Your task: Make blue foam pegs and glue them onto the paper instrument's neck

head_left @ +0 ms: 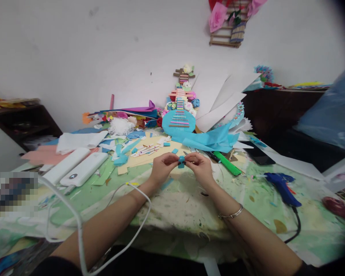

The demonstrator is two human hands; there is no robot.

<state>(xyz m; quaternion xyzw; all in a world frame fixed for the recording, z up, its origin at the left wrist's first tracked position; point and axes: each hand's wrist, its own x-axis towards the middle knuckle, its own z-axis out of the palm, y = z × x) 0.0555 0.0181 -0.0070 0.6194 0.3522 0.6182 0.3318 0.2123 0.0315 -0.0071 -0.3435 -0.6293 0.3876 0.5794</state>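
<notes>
Between my fingertips is a small blue paper piece [181,162], held just above the table's near middle. My left hand [164,165] pinches its left side with thumb and forefinger. On the other side, my right hand [199,165] pinches it the same way; a bracelet [232,215] circles that wrist. Beyond my hands stands a blue paper pipa-shaped craft [178,122] with coloured sticks and strings, leaning by the wall. Blue crepe paper [215,138] lies at its base. Thin rolled paper sticks [146,150] rest on cream card to the left of my hands.
A blue glue gun [283,188] with a black cord lies at right. Nearer are a green box cutter [227,164] and a dark phone [258,154]. White power banks [84,168] sit left; a white cable [79,226] loops over my left forearm.
</notes>
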